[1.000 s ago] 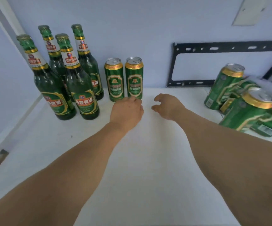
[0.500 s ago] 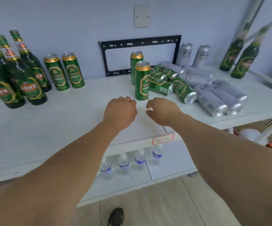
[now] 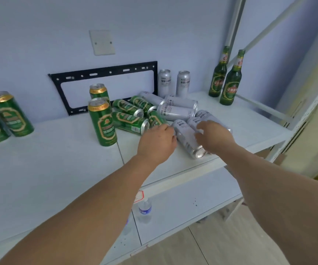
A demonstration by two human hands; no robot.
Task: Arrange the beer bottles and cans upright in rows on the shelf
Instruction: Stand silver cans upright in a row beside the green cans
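While both hands reach: silver can point(image 3: 187, 137) lies on its side on the shelf point(image 3: 59, 159)
Left hand point(image 3: 157, 141): fingers loosely curled, just left of the can, gripping nothing
Right hand point(image 3: 212, 136): fingers spread, just right of it
Green cans point(image 3: 129, 116): toppled behind the can

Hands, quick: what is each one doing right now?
Left hand: open, holding nothing, beside the lying silver can.
Right hand: open, reaching over that can.

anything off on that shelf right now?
Yes. A heap of green cans and silver cans lies on its side mid-shelf, some stacked, not in rows. Nearest silver can lies close to the front edge, between left hand and right hand. No spill or dents visible.
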